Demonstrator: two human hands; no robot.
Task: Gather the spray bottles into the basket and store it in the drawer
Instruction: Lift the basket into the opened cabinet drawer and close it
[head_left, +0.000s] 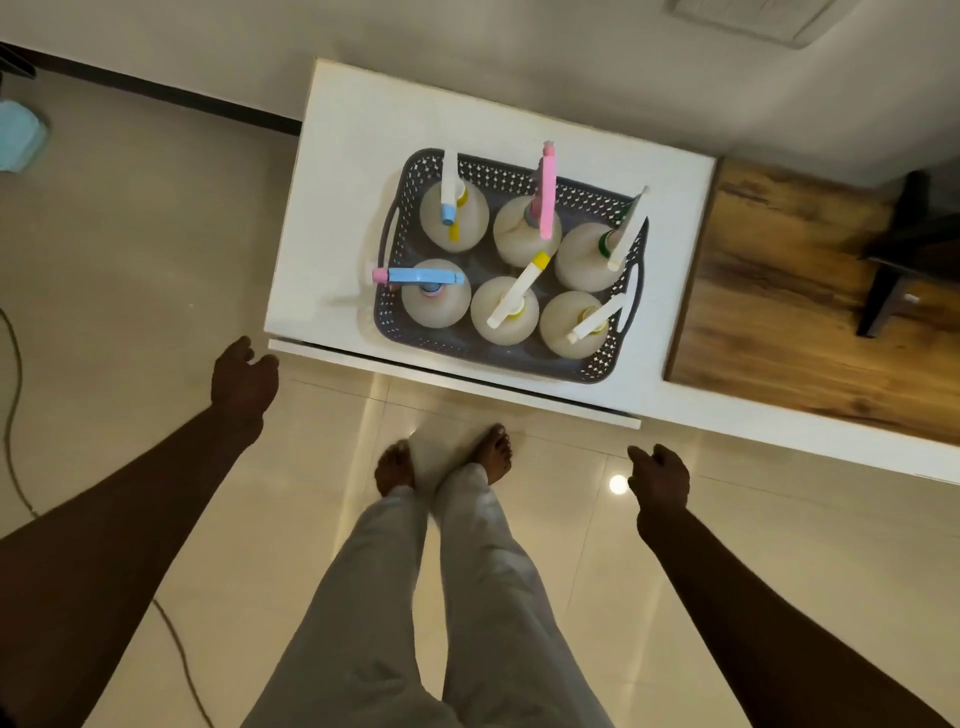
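A dark grey perforated basket (519, 358) stands on the white cabinet top (353, 171). Several pale round spray bottles stand upright inside it, among them one with a pink trigger head (546, 197) at the back and one with a blue head (421, 276) at the front left. Just below the cabinet's front edge a white drawer front (452, 376) juts out slightly. My left hand (243, 382) hangs by the cabinet's front left corner, fingers loosely curled, holding nothing. My right hand (658, 480) hovers below the drawer's right end, also holding nothing.
A wooden surface (789, 291) adjoins the cabinet on the right, with a dark stand (898, 249) on it. My bare feet (447, 462) stand on the glossy tiled floor before the drawer. A cable (15, 395) runs along the floor at left. A light blue object (18, 140) sits far left.
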